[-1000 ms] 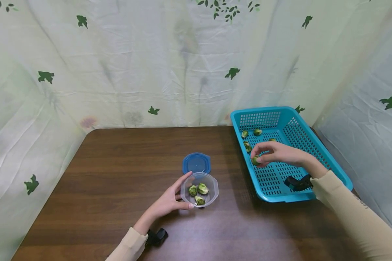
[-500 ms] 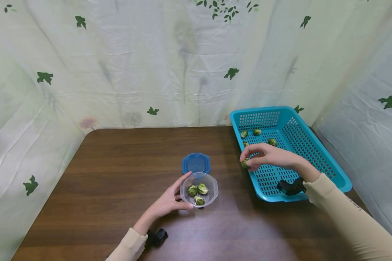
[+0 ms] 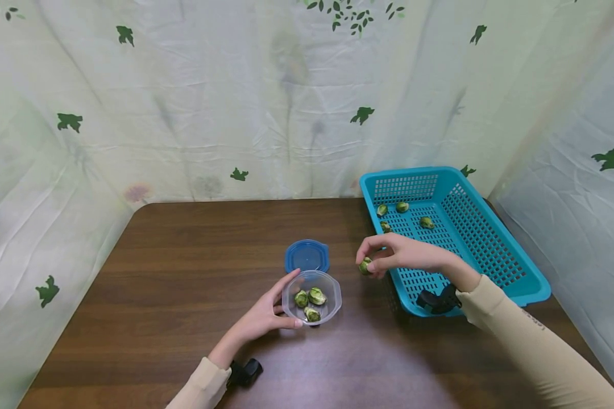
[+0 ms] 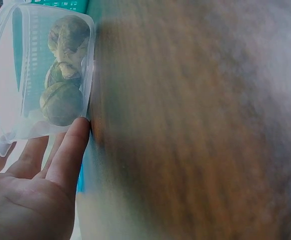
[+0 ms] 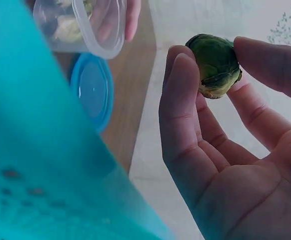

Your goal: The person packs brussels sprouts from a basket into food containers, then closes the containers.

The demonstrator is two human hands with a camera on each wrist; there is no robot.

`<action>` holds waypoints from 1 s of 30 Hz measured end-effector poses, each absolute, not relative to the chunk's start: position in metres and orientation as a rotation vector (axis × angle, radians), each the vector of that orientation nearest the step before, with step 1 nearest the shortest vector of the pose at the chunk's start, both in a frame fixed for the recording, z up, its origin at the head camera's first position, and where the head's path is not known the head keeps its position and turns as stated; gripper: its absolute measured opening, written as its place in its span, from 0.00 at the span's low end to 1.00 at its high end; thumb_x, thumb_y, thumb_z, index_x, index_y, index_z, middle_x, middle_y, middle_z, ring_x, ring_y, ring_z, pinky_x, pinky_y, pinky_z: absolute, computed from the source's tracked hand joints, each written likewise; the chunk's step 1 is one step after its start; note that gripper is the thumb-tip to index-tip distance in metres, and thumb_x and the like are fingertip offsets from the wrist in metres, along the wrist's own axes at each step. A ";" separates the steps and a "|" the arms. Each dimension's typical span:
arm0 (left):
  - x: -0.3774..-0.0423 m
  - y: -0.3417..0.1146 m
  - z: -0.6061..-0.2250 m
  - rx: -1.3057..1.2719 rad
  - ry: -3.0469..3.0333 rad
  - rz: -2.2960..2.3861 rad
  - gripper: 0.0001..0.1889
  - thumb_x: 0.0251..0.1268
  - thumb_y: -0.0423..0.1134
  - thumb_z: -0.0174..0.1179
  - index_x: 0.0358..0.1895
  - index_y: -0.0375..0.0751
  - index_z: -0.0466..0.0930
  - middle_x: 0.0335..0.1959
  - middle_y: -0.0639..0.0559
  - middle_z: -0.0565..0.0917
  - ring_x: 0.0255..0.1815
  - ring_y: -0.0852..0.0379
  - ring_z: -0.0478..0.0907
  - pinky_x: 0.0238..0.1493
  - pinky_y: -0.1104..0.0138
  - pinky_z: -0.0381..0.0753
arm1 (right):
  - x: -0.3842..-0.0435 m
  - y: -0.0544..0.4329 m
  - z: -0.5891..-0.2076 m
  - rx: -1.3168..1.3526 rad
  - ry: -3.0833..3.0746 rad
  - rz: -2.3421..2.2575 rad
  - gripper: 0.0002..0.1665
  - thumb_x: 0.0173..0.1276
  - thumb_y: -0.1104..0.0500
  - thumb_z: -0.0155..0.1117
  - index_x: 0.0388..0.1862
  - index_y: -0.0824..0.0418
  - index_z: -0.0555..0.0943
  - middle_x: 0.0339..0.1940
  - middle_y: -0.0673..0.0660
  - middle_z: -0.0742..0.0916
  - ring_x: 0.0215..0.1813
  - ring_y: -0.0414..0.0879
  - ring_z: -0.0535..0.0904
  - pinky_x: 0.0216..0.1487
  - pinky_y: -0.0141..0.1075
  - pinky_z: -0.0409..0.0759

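Between thumb and fingertips, my right hand pinches a Brussels sprout, held over the table just left of the basket's near-left rim. My left hand grips the left side of a clear plastic container, thumb at its near rim and index finger along the far side. Three Brussels sprouts lie inside it, seen through the wall in the left wrist view. Right behind the container rests its blue lid, flat on the table.
A blue perforated basket stands at the right of the wooden table, with several Brussels sprouts toward its far and left parts. A patterned white curtain hangs behind the table and along both sides.
My right hand has lifted the Brussels sprout out over the basket's left rim and moved left toward the container. My left hand and the container stay in place.
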State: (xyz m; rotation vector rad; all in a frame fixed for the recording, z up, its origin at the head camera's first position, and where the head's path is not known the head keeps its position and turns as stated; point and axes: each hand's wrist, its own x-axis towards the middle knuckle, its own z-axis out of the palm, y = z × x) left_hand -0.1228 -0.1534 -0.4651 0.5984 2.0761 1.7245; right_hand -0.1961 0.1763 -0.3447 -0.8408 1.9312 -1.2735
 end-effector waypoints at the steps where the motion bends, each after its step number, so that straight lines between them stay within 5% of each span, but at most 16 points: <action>1: -0.123 -0.153 -0.465 0.599 2.076 1.725 0.50 0.54 0.33 0.70 0.77 0.48 0.47 0.73 0.40 0.55 0.69 0.41 0.59 0.59 0.54 0.71 | -0.196 0.174 -0.345 -0.848 1.930 -1.268 0.09 0.72 0.62 0.57 0.48 0.63 0.77 0.42 0.61 0.80 0.40 0.56 0.80 0.46 0.54 0.79; 8: -0.123 -0.153 -0.466 0.600 2.074 1.730 0.50 0.54 0.33 0.70 0.77 0.48 0.47 0.73 0.40 0.55 0.69 0.42 0.59 0.59 0.55 0.71 | -0.192 0.158 -0.349 -0.869 1.929 -1.253 0.09 0.71 0.62 0.57 0.48 0.64 0.77 0.42 0.60 0.79 0.40 0.56 0.78 0.44 0.47 0.80; 21: -0.123 -0.153 -0.466 0.594 2.075 1.729 0.50 0.54 0.33 0.70 0.77 0.46 0.46 0.73 0.38 0.54 0.68 0.41 0.60 0.58 0.55 0.72 | -0.185 0.133 -0.362 -0.879 1.946 -1.209 0.10 0.69 0.67 0.57 0.47 0.66 0.79 0.50 0.64 0.81 0.43 0.54 0.81 0.46 0.50 0.80; 30: -0.124 -0.152 -0.467 0.584 2.077 1.719 0.50 0.55 0.33 0.69 0.77 0.46 0.45 0.73 0.38 0.53 0.68 0.40 0.59 0.59 0.53 0.71 | -0.182 0.115 -0.371 -0.960 1.967 -1.133 0.10 0.67 0.68 0.58 0.46 0.67 0.80 0.44 0.56 0.83 0.37 0.46 0.81 0.42 0.44 0.82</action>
